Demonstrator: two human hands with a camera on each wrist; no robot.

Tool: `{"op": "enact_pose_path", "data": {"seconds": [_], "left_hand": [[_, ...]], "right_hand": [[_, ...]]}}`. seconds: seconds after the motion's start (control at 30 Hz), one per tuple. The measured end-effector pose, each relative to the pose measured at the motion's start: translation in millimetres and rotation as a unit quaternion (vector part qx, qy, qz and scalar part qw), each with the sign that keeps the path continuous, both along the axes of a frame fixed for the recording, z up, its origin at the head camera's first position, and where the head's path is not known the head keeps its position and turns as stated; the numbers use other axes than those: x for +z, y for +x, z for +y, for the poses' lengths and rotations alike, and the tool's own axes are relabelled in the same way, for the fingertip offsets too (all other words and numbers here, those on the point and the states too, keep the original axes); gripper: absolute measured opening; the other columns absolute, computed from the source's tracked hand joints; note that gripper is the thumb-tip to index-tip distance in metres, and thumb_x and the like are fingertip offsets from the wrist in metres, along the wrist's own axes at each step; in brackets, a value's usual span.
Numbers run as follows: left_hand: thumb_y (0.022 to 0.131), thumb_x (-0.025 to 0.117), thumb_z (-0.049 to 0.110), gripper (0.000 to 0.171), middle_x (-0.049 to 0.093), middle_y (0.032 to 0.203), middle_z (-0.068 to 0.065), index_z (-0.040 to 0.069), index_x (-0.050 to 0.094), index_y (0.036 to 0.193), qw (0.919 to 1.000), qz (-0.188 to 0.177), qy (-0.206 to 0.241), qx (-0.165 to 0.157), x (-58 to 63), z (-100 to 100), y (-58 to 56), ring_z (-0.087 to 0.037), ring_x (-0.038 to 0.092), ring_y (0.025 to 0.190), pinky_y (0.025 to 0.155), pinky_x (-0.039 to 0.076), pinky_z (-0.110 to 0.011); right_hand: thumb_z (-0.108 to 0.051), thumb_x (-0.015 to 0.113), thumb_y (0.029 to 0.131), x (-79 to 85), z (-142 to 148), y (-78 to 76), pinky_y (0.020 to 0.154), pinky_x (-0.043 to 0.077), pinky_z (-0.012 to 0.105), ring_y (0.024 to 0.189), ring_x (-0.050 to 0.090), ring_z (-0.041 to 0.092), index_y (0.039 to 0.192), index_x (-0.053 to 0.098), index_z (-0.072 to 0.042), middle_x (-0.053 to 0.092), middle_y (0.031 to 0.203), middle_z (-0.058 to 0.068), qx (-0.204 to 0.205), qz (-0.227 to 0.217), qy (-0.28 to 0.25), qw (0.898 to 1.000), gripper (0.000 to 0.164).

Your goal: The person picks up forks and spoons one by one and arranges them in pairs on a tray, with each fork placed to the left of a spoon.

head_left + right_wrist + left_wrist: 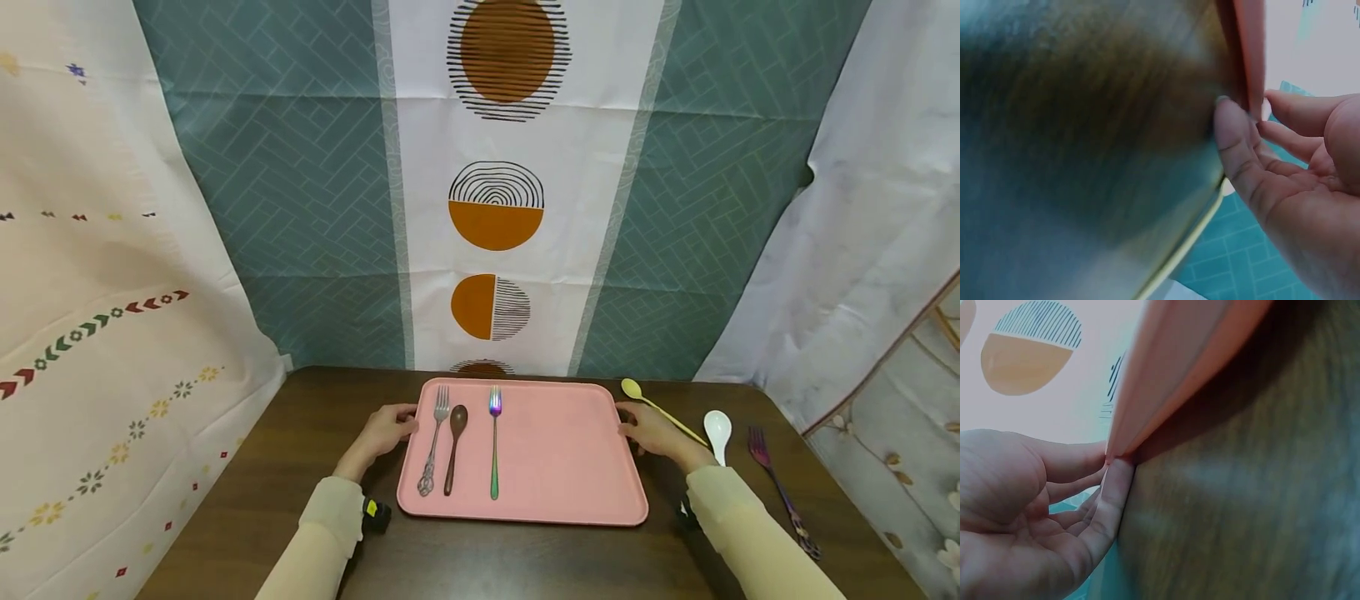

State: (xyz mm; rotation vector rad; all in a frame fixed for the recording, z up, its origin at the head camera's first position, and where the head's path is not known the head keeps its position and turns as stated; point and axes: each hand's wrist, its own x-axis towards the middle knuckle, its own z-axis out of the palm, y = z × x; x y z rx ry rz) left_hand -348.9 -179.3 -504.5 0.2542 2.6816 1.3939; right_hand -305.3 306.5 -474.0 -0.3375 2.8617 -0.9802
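2 hands (386, 429) (654, 429) grip pink tray (562, 450) w/ 2 forks (434, 440) (495, 442), brn spoon (454, 442).

Worn: two long sleeves, cloth plain. Left sleeve (318, 542), lower left of centre in the head view: pale cream, left cuff (336, 497) with a faint greenish cast. Right sleeve (761, 537), lower right: same cream, lightly creased; right cuff (718, 490) matches. Beside the left cuff I note a small black device (379, 520), boxy, bearing a yellow patch (371, 507). At the right cuff, a dark device (686, 517), mostly hidden from me; outline unclear. Left hand (381, 431) and right hand (656, 429) bare.
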Motion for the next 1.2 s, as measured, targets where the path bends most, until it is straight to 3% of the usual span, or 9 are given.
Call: {"op": "enact_pose_path", "data": {"seconds": [0.13, 0.37, 0.57, 0.83, 1.2], "left_hand": [[0.099, 0.062, 0.003, 0.041, 0.067, 0.103, -0.013, -0.008, 0.06, 0.139, 0.9999, -0.007, 0.013, 0.005, -0.5, 0, 0.6, -0.024, 0.067, 0.096, 0.086, 0.061, -0.041], [0.099, 0.062, 0.003, 0.041, 0.068, 0.105, -0.013, -0.008, 0.061, 0.139, 0.9998, -0.007, 0.017, 0.002, -1.5, 3, -3.9, -0.025, 0.069, 0.097, 0.086, 0.061, -0.04], [0.098, 0.062, 0.002, 0.042, 0.067, 0.103, -0.012, -0.008, 0.061, 0.138, 0.9998, -0.008, 0.019, 0.006, -1.2, 3, -2.3, -0.024, 0.067, 0.095, 0.087, 0.061, -0.041], [0.098, 0.062, 0.002, 0.04, 0.065, 0.102, -0.013, -0.009, 0.061, 0.137, 0.9997, -0.003, 0.022, 0.008, -1.9, 0, -1.2, -0.024, 0.065, 0.094, 0.087, 0.061, -0.042], [0.098, 0.061, 0.0, 0.039, 0.067, 0.098, -0.011, -0.01, 0.061, 0.136, 0.9996, 0.009, 0.025, -0.002, -5.1, 1, -0.6, -0.022, 0.068, 0.089, 0.081, 0.062, -0.04]], "right_hand": [[0.005, 0.057, 0.098, 6.2, 4, 2.9, 0.052, 0.057, 0.035, 0.056, 0.058, 0.022, 0.138, 0.051, 0.017, 0.054, 0.079, 0.01, 0.0, 0.006, 0.016, 1.0, 0.043], [0.007, 0.06, 0.095, 10.8, 21, 3.8, 0.054, 0.055, 0.033, 0.057, 0.059, 0.021, 0.129, 0.06, 0.015, 0.056, 0.09, 0.015, -0.023, 0.069, 0.043, 0.996, 0.035], [0.007, 0.063, 0.092, 10.5, 35, 5.6, 0.073, 0.052, 0.047, 0.081, 0.06, 0.029, 0.118, 0.068, 0.013, 0.061, 0.092, 0.016, -0.042, 0.132, 0.08, 0.987, 0.027], [0.01, 0.058, 0.085, 6.6, 47, 2.9, 0.077, 0.052, 0.057, 0.085, 0.063, 0.041, 0.105, 0.07, 0.012, 0.066, 0.092, 0.023, -0.048, 0.2, 0.089, 0.975, 0.023], [0.01, 0.06, 0.089, 2.0, 53, -2.8, 0.081, 0.052, 0.06, 0.089, 0.065, 0.043, 0.107, 0.069, 0.013, 0.065, 0.093, 0.021, -0.061, 0.181, 0.133, 0.973, 0.021]]}}
